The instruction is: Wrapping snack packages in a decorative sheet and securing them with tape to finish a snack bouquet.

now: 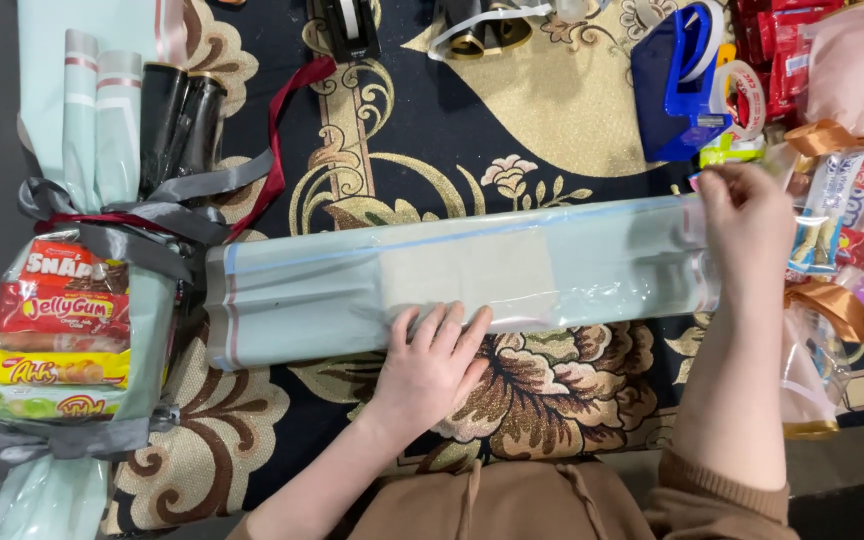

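My long paper roll point(452, 275) lies across the middle of the desk point(552, 110), already rolled up. My left hand point(430, 362) presses flat on its near edge. My right hand point(747, 225) pinches its right end. No ribbon is on it yet.

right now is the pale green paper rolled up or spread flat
Rolled up: the paper forms a long tube, left hand pressing its middle, right hand gripping one end.
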